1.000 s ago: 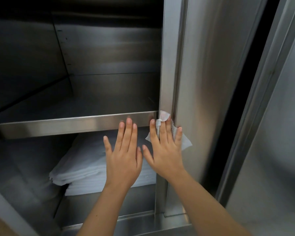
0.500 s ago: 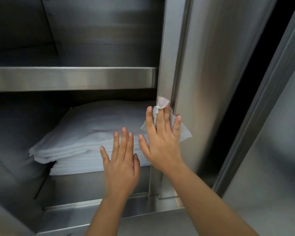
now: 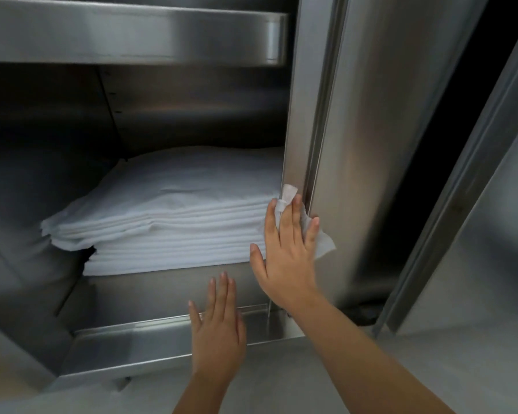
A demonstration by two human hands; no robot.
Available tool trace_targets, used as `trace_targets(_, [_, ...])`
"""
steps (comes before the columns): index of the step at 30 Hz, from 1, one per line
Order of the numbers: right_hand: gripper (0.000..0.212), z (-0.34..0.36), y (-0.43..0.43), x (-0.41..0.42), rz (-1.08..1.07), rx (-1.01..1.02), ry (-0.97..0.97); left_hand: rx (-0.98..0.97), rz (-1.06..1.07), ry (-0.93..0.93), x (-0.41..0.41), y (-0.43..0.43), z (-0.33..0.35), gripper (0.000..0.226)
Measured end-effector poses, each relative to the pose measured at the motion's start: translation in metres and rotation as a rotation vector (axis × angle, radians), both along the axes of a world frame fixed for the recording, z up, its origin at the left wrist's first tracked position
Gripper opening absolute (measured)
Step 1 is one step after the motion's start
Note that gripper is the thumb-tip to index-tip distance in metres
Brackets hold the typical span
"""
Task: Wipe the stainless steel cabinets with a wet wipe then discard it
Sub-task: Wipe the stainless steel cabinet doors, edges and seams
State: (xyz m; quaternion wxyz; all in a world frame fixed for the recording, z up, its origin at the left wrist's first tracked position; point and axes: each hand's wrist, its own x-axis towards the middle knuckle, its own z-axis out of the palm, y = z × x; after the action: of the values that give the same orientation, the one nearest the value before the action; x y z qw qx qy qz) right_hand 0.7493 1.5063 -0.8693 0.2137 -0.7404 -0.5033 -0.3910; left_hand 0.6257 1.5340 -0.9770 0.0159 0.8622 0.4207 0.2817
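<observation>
Brushed steel fills the view: an open cabinet [image 3: 192,115] with an upper shelf [image 3: 132,31], a stack of folded white cloths [image 3: 168,222] on the lower level, and an upright post [image 3: 299,115] at the right of the opening. I see the wet wipe [image 3: 324,247] spread against that post, low down, pinned under the right hand [image 3: 287,255]. That hand lies flat, fingers straight and a little spread, pressing rather than gripping. A tuft of the wipe pokes up between two fingers and a loose corner sticks out past the little finger. The left hand [image 3: 219,324] is empty, fingers straight, hovering by the bottom ledge [image 3: 126,333]; I cannot tell whether it touches the metal.

I judge the wipe to be thin, limp, damp and nearly weightless. It should cling to smooth steel and glide under even pressure, yet it may bunch or slide out from under the fingers, most likely at the post's folded edge. For wiping, a flat palm over its middle serves best. For discarding, I would gather it into the palm or pinch that free corner, since it has no stiffness to lift by.
</observation>
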Motion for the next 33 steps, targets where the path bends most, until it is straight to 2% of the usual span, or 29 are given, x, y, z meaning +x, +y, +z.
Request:
trace_targets(7, [0.064,-0.048,-0.005,-0.007,-0.04,-0.079,0.055,-0.061,-0.043,0.064,-0.02,-0.01,-0.036,0.055])
trace_targets(10, [0.064,-0.063,-0.01,-0.009,-0.036,-0.146,0.106,-0.094,-0.023,0.105,-0.026,-0.014,-0.047,0.074])
trace_targets(12, [0.063,-0.064,-0.011,-0.012,-0.033,-0.166,0.134,-0.095,-0.012,0.105,-0.027,-0.016,-0.051,0.076])
trace_targets(20, [0.065,-0.032,-0.002,-0.003,0.091,0.041,0.135,-0.042,0.007,0.078,-0.025,-0.014,-0.056,0.072])
trace_targets(25, [0.066,-0.072,-0.011,-0.009,-0.022,-0.145,0.12,-0.036,0.055,0.129,-0.024,-0.014,-0.052,0.071])
trace_targets(29, [0.061,-0.104,-0.018,-0.02,-0.079,-0.347,0.276,-0.043,0.045,0.16,-0.024,-0.014,-0.049,0.07])
trace_targets(33, [0.06,-0.103,-0.019,-0.02,-0.062,-0.354,0.294,-0.051,0.037,0.185,-0.025,-0.014,-0.048,0.07])
